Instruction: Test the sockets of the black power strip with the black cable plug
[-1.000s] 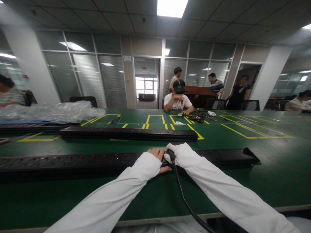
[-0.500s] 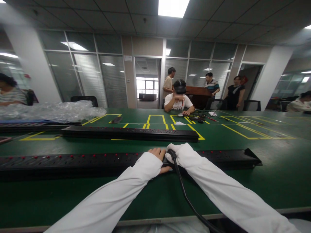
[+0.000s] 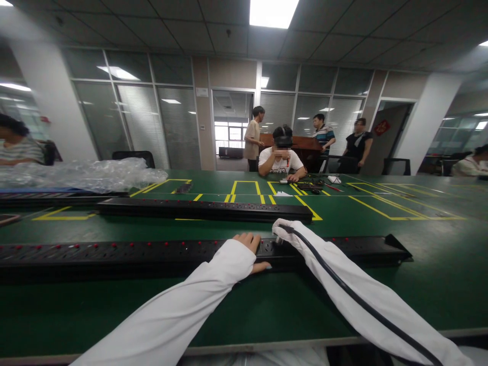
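worktop (image 3: 229, 315) shows between near power strip (image 3: 152, 256) and front edge (image 3: 267, 346), also past strip's right end. left hand (image 3: 250, 244) clasps strip, fingers (image 3: 248, 238) across top; right hand (image 3: 284, 223) grips plug (image 3: 288, 229) over it.

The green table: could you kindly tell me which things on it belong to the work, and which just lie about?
In use:
near power strip, left hand on it
corded plug, in right hand

Apparently lying about:
far strip
plastic wrap

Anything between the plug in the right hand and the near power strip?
Nothing visible. The plug in the right hand is over the near power strip; contact is unclear. The left hand grips the strip alongside, not between.
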A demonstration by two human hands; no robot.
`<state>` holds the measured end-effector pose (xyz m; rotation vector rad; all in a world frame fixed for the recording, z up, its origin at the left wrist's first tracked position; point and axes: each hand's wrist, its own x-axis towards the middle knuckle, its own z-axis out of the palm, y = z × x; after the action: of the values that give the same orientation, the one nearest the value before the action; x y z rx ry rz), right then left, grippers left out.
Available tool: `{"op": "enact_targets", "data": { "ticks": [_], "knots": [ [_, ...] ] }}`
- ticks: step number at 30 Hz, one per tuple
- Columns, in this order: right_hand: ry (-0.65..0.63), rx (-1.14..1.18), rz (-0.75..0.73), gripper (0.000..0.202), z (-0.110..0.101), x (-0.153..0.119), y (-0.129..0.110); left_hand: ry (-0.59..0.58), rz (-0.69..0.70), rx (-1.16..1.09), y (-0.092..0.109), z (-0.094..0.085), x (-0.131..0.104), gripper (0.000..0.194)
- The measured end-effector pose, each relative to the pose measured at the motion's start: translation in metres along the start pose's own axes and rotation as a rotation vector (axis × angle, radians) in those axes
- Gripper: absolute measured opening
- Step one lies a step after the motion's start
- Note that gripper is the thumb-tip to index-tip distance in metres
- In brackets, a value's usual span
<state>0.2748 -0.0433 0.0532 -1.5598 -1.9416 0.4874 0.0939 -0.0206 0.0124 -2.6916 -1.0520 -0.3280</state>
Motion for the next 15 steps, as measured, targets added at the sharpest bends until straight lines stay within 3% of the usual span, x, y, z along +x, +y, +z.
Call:
{"op": "enact_targets", "data": {
  "ticks": [6, 15],
  "knots": [
    [0.017, -0.369, -0.118, 0.027, -0.004, -0.004, 0.003, 0.019, -0.009, 0.004, 0.001, 0.001, -0.001, 0.068],
    [0.016, -0.528, -0.204, 0.034, -0.012, -0.004, 0.013, 0.013, -0.016, -0.007, 0.001, 0.001, -0.001, 0.069]
  ]
}}
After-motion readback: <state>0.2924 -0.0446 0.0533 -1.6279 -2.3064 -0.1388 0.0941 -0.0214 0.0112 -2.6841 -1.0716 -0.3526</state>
